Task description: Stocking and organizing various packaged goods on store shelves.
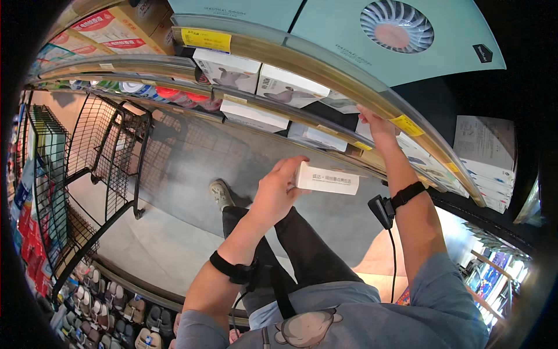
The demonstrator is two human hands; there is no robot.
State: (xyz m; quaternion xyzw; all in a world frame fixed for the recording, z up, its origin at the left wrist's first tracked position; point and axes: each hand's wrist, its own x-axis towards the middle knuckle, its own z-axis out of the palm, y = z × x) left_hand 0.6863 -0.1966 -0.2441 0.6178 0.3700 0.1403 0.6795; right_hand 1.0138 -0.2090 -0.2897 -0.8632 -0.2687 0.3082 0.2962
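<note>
My left hand (275,188) grips one end of a small white cardboard box (329,179) above the floor. Printed writing runs along the box's narrow side. My right hand (378,125) reaches under the upper shelf edge (331,67) into the shelf level below. Its fingertips are close to a white carton (340,101); whether they touch it is unclear, and part of the hand is hidden. Left along that level stand white cartons with pictures on them, a middle carton (290,87) and a left carton (229,72).
A black wire shopping cart (109,161) with goods stands at left. Teal fan boxes (405,65) sit on the top shelf. White boxes (257,115) lie on a lower shelf. Several slippers (100,309) fill a rack behind. Stacked cartons (484,152) are at right.
</note>
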